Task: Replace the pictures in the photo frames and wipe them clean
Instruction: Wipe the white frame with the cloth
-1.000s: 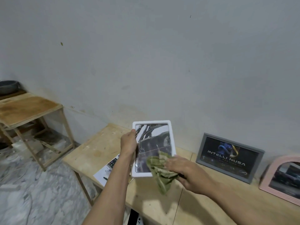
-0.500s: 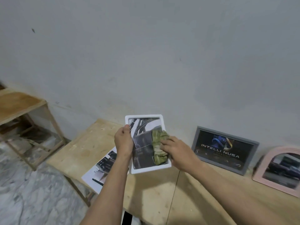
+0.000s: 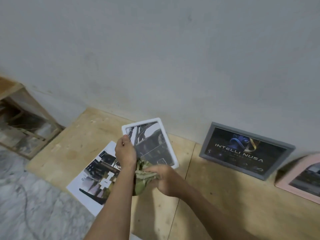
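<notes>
My left hand (image 3: 125, 151) grips the left edge of a white photo frame (image 3: 165, 135) with a black-and-white picture, held tilted above the wooden table (image 3: 225, 201). My right hand (image 3: 165, 179) holds a crumpled green cloth (image 3: 142, 177) against the frame's lower edge. A grey frame (image 3: 207, 141) with an "INTELLI NUSA" picture leans on the wall to the right. A pink arched frame (image 3: 294, 170) leans at the far right, partly cut off by the view's edge.
A printed sheet of pictures (image 3: 97, 175) lies on the table's left part under my left forearm. A second wooden table (image 3: 15, 94) stands at the far left. Marble floor (image 3: 31, 205) lies below the table's edge. A grey wall (image 3: 155, 58) backs everything.
My right hand with the cloth slid from the frame's middle down to its bottom edge. The view tipped downward, showing more of the printed sheet.
</notes>
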### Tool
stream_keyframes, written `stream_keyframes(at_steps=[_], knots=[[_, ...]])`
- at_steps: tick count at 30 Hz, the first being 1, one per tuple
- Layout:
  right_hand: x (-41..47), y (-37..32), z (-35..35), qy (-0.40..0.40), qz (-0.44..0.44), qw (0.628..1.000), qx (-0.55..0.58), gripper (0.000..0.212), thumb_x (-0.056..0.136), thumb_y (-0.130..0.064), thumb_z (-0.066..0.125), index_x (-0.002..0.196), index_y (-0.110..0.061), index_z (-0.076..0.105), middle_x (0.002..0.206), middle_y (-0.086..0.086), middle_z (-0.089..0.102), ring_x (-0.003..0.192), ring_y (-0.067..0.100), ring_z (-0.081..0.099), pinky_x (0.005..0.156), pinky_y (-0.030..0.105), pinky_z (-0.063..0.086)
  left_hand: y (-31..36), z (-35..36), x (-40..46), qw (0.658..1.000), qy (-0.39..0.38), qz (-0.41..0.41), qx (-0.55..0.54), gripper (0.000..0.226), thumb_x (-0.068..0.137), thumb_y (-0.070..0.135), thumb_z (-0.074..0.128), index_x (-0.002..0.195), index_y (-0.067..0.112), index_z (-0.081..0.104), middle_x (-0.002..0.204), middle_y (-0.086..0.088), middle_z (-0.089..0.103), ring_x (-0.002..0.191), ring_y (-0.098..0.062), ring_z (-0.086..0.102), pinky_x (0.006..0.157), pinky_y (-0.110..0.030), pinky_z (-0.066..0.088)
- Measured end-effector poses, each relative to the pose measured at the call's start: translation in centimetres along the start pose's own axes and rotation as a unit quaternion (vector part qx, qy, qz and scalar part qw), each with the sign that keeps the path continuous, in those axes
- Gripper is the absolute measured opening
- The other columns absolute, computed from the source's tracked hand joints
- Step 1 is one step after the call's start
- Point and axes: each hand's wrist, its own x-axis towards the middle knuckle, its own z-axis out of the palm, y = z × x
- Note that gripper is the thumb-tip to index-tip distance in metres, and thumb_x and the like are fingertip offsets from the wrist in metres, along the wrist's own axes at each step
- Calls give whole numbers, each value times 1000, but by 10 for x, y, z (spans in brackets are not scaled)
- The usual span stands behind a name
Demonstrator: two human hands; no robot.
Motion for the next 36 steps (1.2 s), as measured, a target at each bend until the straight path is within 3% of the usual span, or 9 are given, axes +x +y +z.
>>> stream_keyframes(at_steps=[6,12,15,18,22,24,26,29,36], knots=[[38,48,-71,100,142,962,209,30,73,2,56,91,-17,70,74,8,68,63,21,62,57,33,52,-24,4,30,994,-14,-104,-10,39,105,37,35,119,7,56,118,-21,59,96,-30,57,85,-44,51],[92,151,-101,181,176,967,-37,21,80,-8,57,98,-12,68,85,5,67,76,22,60,64,34,47,-35,17,57,994,17,-100,-34,25,101,35,36,92,18,53,88,-4,51,88,-24,50,78,-39,43],[109,207,-86,119,163,961,-190,57,78,-6,47,132,-22,54,124,3,61,111,25,55,90,33,48,-43,25,63,994,-1,-106,-21,25,100,39,39,84,28,54,87,-3,53,87,-24,51,74,-39,45],[100,247,-51,-71,234,924,-294,61,96,-28,42,152,-22,19,161,6,12,145,33,15,117,45,20,-53,32,64,995,-25,-100,-6,28,95,50,40,84,33,59,90,-6,55,84,-24,52,72,-44,50],[101,251,-42,-145,282,900,-299,70,98,-45,34,153,-26,-5,160,4,-19,147,32,-12,119,47,-1,-54,34,62,992,-48,-113,-10,26,91,55,41,81,40,60,96,-8,56,89,-29,55,83,-56,50],[108,233,-58,-148,290,918,-227,66,97,-43,38,153,-25,8,162,4,-6,147,32,0,118,47,6,-51,36,56,993,-61,-99,-14,27,94,52,40,80,38,58,93,-8,53,89,-29,51,77,-51,44],[108,207,-72,-51,289,956,10,45,96,-26,47,139,-16,37,142,12,40,127,27,43,105,38,39,-45,34,49,993,-74,-87,-18,27,96,51,39,85,35,58,93,-5,54,90,-27,51,79,-49,43],[98,160,-87,63,313,898,302,12,97,-16,50,106,-15,58,88,-2,59,77,10,56,69,19,47,-36,30,41,991,-99,-84,-24,29,98,50,40,101,29,60,95,-5,56,92,-26,51,81,-46,44],[18,81,-103,69,272,910,304,24,89,-12,61,110,-5,69,86,2,74,78,21,70,73,32,55,-2,8,-16,979,-191,-45,-49,24,103,37,42,103,23,61,101,-20,64,86,-33,63,70,-37,48]])
